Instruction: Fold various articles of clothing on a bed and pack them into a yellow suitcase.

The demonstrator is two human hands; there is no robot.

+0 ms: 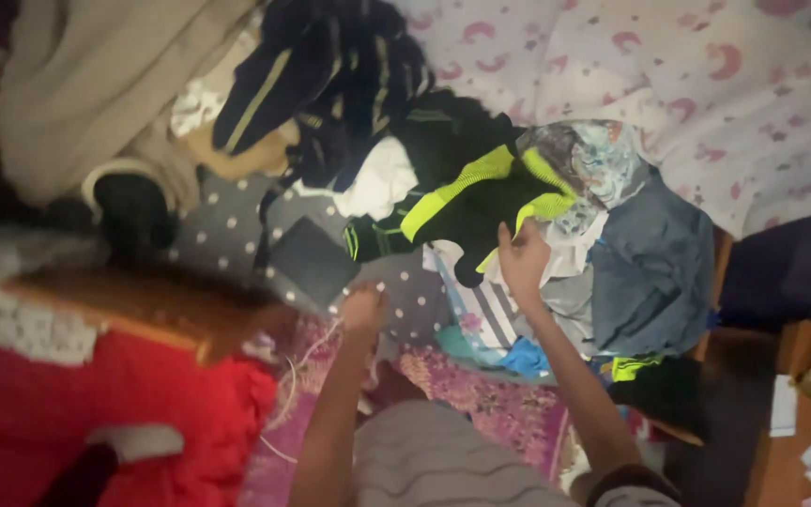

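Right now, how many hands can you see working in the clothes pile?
2. The left hand grips the grey polka-dot fabric near the pile's lower middle. The right hand holds the black and neon-yellow garment further right. No other hands show, though clothing could hide some.

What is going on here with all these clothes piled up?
A person is reaching into a heap of clothes on a bed. Their right hand grips the edge of a black garment with neon yellow stripes, which lies on top of the heap. Their left hand is closed on a grey fabric with white polka dots. A white sheet with pink crescent moons covers the bed behind, and a red cloth lies at the left.
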